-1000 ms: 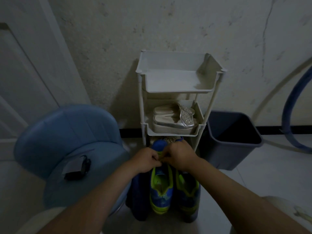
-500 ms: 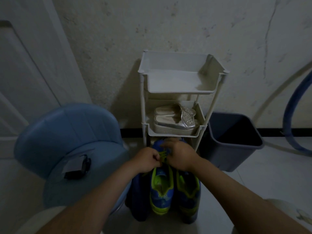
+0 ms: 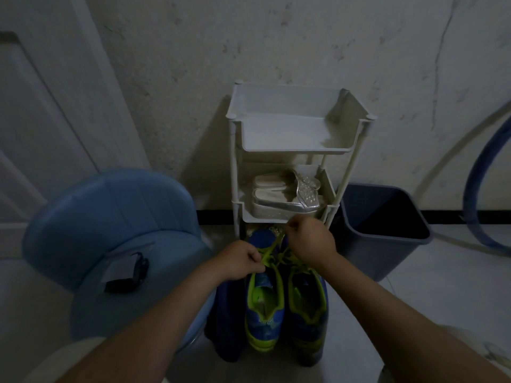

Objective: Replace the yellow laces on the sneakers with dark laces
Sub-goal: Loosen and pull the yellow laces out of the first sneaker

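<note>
Two blue sneakers with yellow-green trim stand side by side on the floor, toes toward the rack: the left sneaker (image 3: pixel 264 313) and the right sneaker (image 3: pixel 307 319). A yellow lace (image 3: pixel 272 251) runs taut from the left sneaker's eyelets up to my right hand (image 3: pixel 309 240), which pinches its end near the rack's lower shelf. My left hand (image 3: pixel 242 261) grips the lace and upper at the left sneaker's eyelets. A dark blue shape (image 3: pixel 225 322) lies left of the sneakers; I cannot tell what it is.
A white tiered rack (image 3: pixel 293 146) against the wall holds silver sandals (image 3: pixel 287 194). A dark bin (image 3: pixel 384 228) stands at its right, a blue hose (image 3: pixel 481 172) beyond. A blue chair (image 3: pixel 107 222) at left carries a small black item (image 3: pixel 125 275). A door is at far left.
My right hand has risen away from my left, drawing the yellow lace out and up toward the rack. My left hand stays at the sneaker.
</note>
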`<action>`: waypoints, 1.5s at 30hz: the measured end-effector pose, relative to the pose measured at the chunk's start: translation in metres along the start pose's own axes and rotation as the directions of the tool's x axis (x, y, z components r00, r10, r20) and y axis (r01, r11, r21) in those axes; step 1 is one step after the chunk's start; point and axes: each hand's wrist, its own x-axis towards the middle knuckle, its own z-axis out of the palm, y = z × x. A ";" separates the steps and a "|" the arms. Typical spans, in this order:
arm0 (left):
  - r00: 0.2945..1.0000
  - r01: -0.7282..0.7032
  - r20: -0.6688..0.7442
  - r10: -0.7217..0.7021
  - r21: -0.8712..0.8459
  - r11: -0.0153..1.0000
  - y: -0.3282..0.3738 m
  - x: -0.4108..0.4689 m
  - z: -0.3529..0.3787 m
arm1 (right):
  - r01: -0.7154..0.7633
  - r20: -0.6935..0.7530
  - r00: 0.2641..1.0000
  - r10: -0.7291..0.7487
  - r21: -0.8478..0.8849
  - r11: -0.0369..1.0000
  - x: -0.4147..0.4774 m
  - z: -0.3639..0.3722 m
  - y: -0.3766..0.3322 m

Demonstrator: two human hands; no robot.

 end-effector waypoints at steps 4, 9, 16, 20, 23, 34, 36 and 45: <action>0.999 -0.039 -0.010 0.040 0.028 0.999 0.001 0.000 0.001 | 0.081 0.037 0.996 -0.076 -0.157 0.984 -0.001 -0.006 0.003; 0.998 -0.055 0.000 0.056 0.089 0.995 0.002 0.002 0.001 | 0.352 0.278 0.914 -0.297 -0.175 0.919 -0.008 0.002 -0.005; 0.998 -0.054 0.014 0.053 0.051 0.997 0.003 0.000 0.000 | 0.351 0.404 0.878 -0.258 -0.174 0.920 -0.012 0.011 -0.009; 0.999 -0.026 0.029 0.026 -0.001 1.000 0.003 0.000 -0.001 | 0.154 0.257 0.959 -0.121 -0.115 0.981 -0.008 0.007 -0.008; 1.000 -0.009 0.029 0.010 -0.037 0.999 0.003 -0.001 0.000 | 0.061 0.137 0.990 -0.045 -0.111 0.992 -0.008 0.006 -0.006; 0.993 -0.090 -0.063 0.102 0.171 0.981 0.008 -0.002 0.005 | -0.021 0.069 0.997 0.043 -0.291 0.956 0.004 -0.012 0.020; 0.980 -0.147 -0.096 0.173 0.230 0.962 0.008 0.000 0.008 | 0.088 0.063 0.996 -0.068 -0.392 0.916 0.001 -0.006 0.021; 0.951 -0.200 -0.125 0.282 0.444 0.873 0.010 0.003 0.011 | 0.465 0.347 0.877 -0.333 -0.431 0.774 -0.013 0.008 0.007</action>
